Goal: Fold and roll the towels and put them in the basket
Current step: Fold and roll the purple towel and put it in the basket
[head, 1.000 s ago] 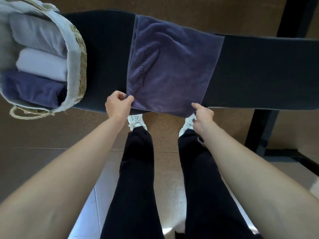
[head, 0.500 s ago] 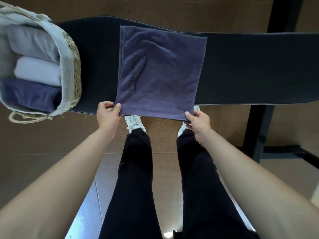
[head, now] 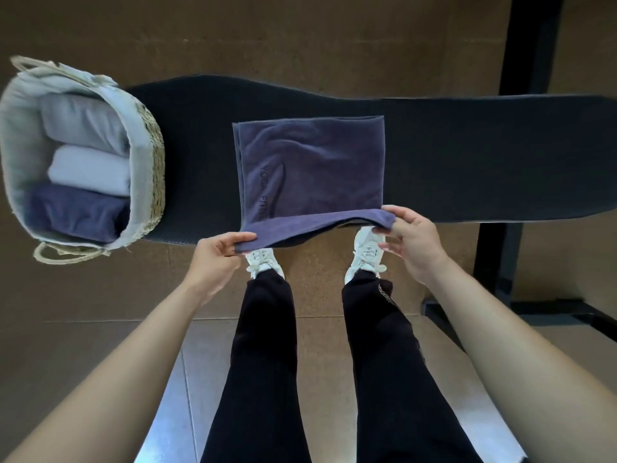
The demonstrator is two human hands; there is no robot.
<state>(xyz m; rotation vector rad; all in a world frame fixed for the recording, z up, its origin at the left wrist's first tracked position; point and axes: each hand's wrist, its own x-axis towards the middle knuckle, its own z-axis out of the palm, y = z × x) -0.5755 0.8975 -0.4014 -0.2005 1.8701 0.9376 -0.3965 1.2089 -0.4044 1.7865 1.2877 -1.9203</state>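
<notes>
A folded dark purple towel lies on the black bench top, its near edge lifted and turned up toward me. My left hand pinches the near left corner of that edge. My right hand pinches the near right corner. At the left end of the bench stands a woven basket with a pale cloth liner. Inside it lie three rolled towels: a grey one, a white one and a dark purple one.
The bench top runs left to right, with bare black surface to the right of the towel. A black post and frame stand at the right. My legs and white shoes are just below the bench's near edge, on a brown floor.
The near edge of the towel, flat at the bench's edge before, is now lifted by both hands and turned upward. The view has shifted, so bench and basket sit lower in frame.
</notes>
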